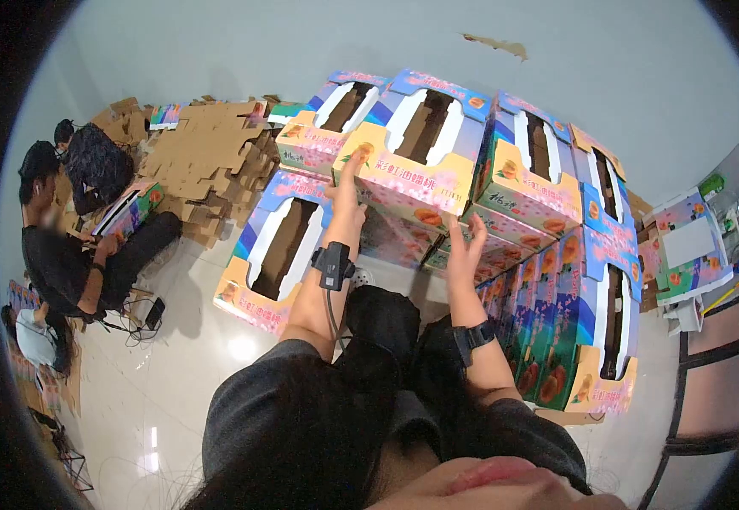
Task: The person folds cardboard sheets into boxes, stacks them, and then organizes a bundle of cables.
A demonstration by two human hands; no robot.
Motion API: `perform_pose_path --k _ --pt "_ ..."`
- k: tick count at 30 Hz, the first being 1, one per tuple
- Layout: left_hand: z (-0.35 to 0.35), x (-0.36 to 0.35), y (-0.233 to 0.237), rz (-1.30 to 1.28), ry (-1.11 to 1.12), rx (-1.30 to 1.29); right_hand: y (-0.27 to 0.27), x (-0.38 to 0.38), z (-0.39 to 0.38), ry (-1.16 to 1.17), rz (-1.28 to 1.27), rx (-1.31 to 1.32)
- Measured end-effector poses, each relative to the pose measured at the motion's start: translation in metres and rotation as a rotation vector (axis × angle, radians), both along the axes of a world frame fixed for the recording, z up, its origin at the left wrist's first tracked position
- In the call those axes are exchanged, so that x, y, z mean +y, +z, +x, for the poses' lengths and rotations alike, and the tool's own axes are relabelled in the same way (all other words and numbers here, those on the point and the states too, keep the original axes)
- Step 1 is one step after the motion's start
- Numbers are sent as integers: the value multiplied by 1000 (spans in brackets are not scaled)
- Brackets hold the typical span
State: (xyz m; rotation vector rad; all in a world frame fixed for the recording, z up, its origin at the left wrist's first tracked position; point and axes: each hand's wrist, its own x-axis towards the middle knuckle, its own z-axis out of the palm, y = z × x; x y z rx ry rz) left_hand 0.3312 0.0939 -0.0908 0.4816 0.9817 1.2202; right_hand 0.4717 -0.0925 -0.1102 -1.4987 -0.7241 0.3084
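A colourful fruit carton (420, 183) with a long slot in its top sits on a stack in front of me. My left hand (347, 183) is against its left front corner, fingers stretched along the side. My right hand (466, 242) is at its lower right front corner, fingers apart, fingertips touching or very near the edge. Another carton (323, 140) stands just left of it, and a further one (533, 170) just right. A lower carton (272, 255) stands beside my left forearm.
Stacked cartons (603, 340) stand at the right. Flattened cardboard (199, 161) lies at the back left. Seated people (63, 246) are at the left, one holding a carton (131, 212). A white board (684, 242) stands far right.
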Motion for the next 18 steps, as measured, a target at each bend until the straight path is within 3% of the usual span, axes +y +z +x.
perform_pose_path --k 3,4,7,12,15,18 --pt "-2 -1 4 -61 -114 -100 36 1 -4 239 -134 628" --pt "-3 0 3 -21 -135 -138 40 3 -5 327 -143 706" --pt "-9 -3 -6 141 -176 -230 26 12 8 470 -102 743" --pt "-48 -54 -12 192 -72 -263 47 -14 -16 450 -120 793" --pt "-75 -92 -12 358 20 -306 32 -30 -14 634 -16 467" --pt "-102 -118 -1 442 -50 -396 63 -66 -21 661 13 355"
